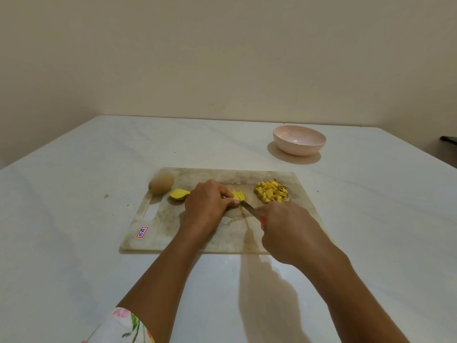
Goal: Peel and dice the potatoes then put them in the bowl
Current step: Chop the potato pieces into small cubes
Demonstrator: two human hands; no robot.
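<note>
On the stained cutting board, my left hand pinches a sliced yellow potato piece between fingers and thumb. My right hand grips a knife with a red handle, its blade tip touching the near side of that piece. A pile of diced potato lies on the board's right side. A peeled potato half lies left of my left hand. One whole unpeeled potato rests at the board's far left corner. The pink bowl stands empty beyond the board, to the right.
A white cloth covers the table, which reaches a beige wall behind. A small scrap lies on the cloth left of the board. A dark object shows at the right edge.
</note>
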